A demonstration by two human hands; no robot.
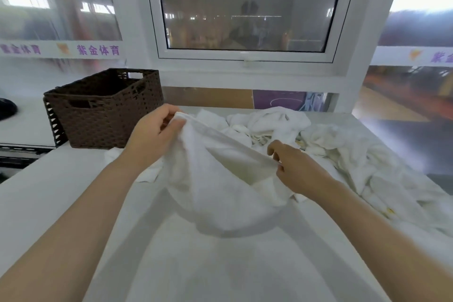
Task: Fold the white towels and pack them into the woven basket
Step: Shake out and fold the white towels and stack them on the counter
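Two bare forearms reach in from the bottom corners toward one white towel [220, 179] held up above the white table [61, 198]. One hand grips each end of the towel's upper hem: the left hand [152, 137] pinches the far left corner between thumb and curled fingers, and the right hand [294, 169] pinches the hem lower and nearer, its fingers curled around the edge. Between the two hands the hem runs as a taut slanting line, and below it the cloth sags in a soft rounded pouch whose lowest fold hangs just over the tabletop, casting a shadow there. The fabric looks thin, matte and limp.

Beyond and to the right of the held towel lies a heap of crumpled white towels [331, 144], spread from the table's far middle along its right side; how many are in it cannot be counted, as the folds run together. Some show faint yellowish patches.

One woven basket [105, 110] stands at the table's far left corner, just beyond the left hand. It is dark brown, rectangular, with a plaited weave and cut-out handle slots. Behind the table a white-framed window [245, 7] is set in the wall.
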